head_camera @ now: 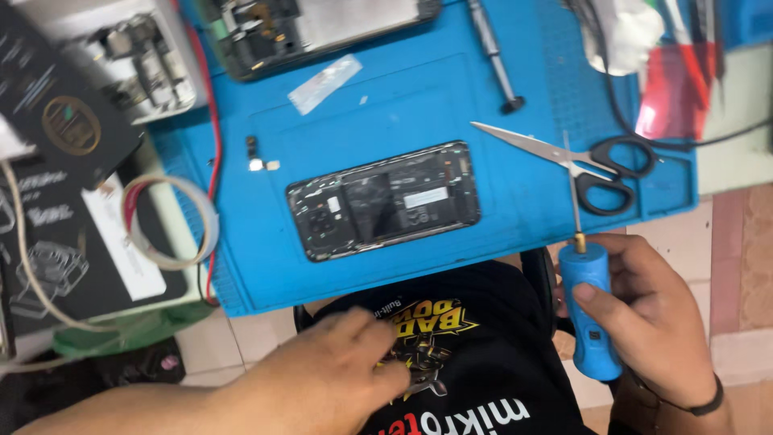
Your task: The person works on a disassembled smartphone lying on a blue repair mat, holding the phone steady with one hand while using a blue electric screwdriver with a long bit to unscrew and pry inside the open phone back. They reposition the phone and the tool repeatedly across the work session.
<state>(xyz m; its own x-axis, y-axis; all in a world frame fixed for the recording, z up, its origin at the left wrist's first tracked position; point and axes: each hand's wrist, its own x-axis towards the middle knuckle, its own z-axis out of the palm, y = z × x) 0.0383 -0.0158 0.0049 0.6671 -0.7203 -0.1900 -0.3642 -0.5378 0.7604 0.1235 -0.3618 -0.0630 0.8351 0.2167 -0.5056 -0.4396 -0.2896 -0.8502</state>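
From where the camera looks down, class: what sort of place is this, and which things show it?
Most likely a phone repair bench: an opened phone lies on a blue work mat, scissors beside it, and the right hand holds a blue electric screwdriver.

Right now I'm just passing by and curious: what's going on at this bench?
A person sits at a blue mat with an opened phone lying on it, its insides showing. The right hand holds a blue electric screwdriver upright, bit pointing up near the scissors. The left hand is low over the lap, blurred, holding nothing that can be seen. A second opened phone, a hand screwdriver and a tape roll lie around.
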